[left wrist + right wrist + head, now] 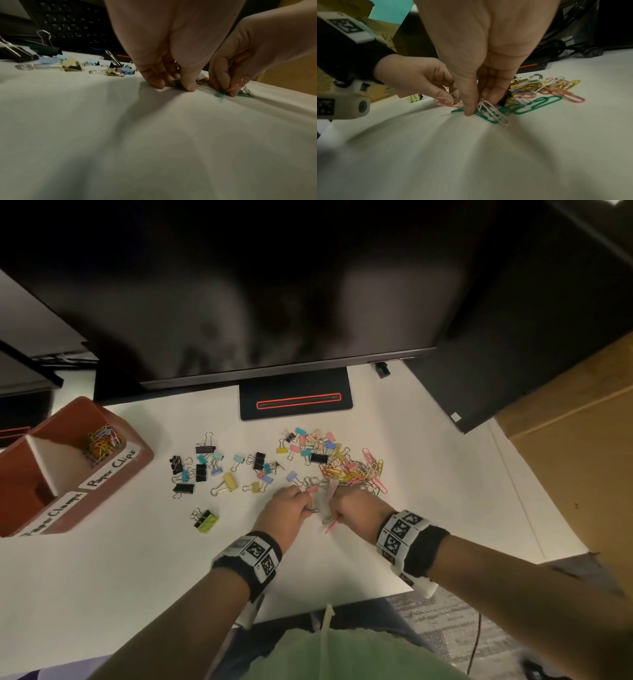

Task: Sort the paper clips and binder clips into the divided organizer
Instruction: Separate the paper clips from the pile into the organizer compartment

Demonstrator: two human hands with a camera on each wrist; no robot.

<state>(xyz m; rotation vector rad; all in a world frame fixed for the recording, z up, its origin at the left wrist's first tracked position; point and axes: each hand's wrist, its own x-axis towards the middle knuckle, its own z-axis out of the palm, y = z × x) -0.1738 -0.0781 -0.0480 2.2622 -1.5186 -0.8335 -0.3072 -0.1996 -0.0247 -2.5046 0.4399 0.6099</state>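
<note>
Down at the desk surface, the right hand pinches a white paper clip lying over green ones, while the left hand pinches a green paper clip just beside it. Both work the near edge of the paper-clip pile; binder clips lie scattered toward the desk's left side. At that left edge stands the red organizer, with paper clips in its far compartment.
</note>
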